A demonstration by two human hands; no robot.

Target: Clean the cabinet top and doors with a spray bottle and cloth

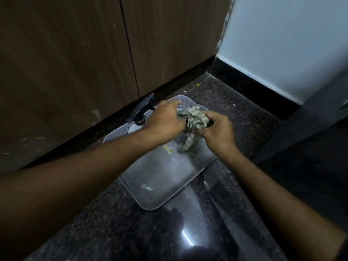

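Observation:
A crumpled grey-green patterned cloth (194,121) hangs over a grey plastic basket (162,178) that sits on the dark speckled floor. My left hand (165,122) grips the cloth's left side. My right hand (216,131) grips its right side, fingers curled round the bunched fabric. One end of the cloth trails down into the basket. A spray bottle with a black trigger head (142,110) stands in the basket's far left corner, just behind my left hand. The brown wooden cabinet doors (75,63) rise directly behind the basket.
A black skirting strip (250,80) runs along the base of a pale wall (291,44) at the right. A dark object (310,138) stands at the right edge. The polished floor (188,232) reflects light near the bottom.

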